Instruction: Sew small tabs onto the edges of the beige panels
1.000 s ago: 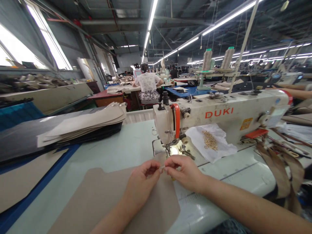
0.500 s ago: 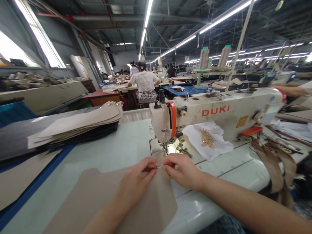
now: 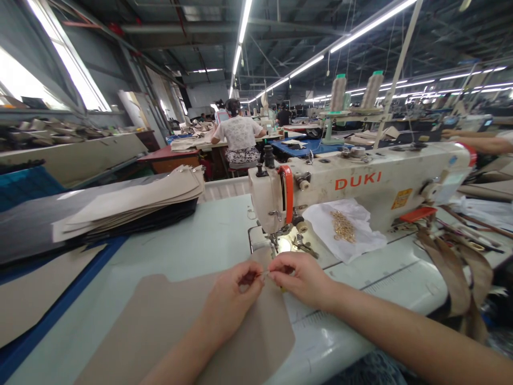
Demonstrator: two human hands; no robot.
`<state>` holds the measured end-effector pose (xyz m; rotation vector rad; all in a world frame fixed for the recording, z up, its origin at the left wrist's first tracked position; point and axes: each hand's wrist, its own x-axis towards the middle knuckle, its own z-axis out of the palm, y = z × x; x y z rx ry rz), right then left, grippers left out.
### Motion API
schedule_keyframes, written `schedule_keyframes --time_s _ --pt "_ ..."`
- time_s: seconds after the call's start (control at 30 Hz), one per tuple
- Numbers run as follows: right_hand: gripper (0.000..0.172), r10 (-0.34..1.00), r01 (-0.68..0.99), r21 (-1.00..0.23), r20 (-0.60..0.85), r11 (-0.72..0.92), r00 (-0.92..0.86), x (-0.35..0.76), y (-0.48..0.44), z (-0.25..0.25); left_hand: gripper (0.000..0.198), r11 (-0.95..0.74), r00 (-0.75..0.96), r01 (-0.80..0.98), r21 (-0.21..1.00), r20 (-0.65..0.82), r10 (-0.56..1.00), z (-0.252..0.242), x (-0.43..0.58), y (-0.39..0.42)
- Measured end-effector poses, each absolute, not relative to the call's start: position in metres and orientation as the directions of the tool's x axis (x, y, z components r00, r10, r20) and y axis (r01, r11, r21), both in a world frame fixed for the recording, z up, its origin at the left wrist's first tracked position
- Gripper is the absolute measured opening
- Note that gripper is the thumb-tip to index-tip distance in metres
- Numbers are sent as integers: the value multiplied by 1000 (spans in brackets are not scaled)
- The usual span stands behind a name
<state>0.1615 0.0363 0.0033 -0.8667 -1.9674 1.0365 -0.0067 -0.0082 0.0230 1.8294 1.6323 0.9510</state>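
My left hand (image 3: 232,293) and my right hand (image 3: 301,279) meet fingertip to fingertip, each closed in a pinch on a small, thin, light-coloured piece that is too small to name. Beneath both hands lies a flat beige panel (image 3: 168,321), stretching from the table's front up to the sewing machine (image 3: 316,184). The machine's needle area (image 3: 276,243) is lit, just beyond my fingers. Small gold metal pieces (image 3: 342,226) lie heaped on a white cloth or bag (image 3: 320,222) to the right of my right hand.
Stacked beige panels (image 3: 132,206) rest at the left, above dark material. Brown straps (image 3: 447,272) hang off the table's right side, near some tools (image 3: 476,238). Two thread cones (image 3: 339,93) stand behind the machine. A seated person (image 3: 238,133) works farther ahead.
The fingers of my left hand have drawn closer together around the small piece and shifted slightly right. My right hand stays nearly in place. The camera view has moved slightly.
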Motion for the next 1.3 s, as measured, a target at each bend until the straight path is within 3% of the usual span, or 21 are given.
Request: schedule_keyframes --time_s 0.3,0.43,0.57,0.73,0.93,1.07,1.3 --pt "9 797 235 -860 272 452 -539 165 37 1 13 -166 71 646 745 157 985 19 -8 -7" --pt "9 802 234 -883 222 407 -554 167 40 -4 24 -205 82 685 699 205 975 16 -11 -3" --pt "9 834 302 -909 83 288 -545 170 46 -1 29 -303 120 778 550 343 932 3 -12 2" --pt "14 842 437 -891 -140 122 -521 169 57 13 36 -379 238 835 398 361 902 -10 -7 -8" --pt "22 795 510 -856 -253 82 -551 160 66 24 37 -355 215 849 393 356 909 -6 -6 -21" --pt "24 773 570 -818 -313 76 -552 155 68 29 26 -368 219 843 392 375 901 2 -4 -16" --pt "28 736 660 -749 -409 68 -540 148 74 40 21 -526 413 840 134 471 780 7 2 5"
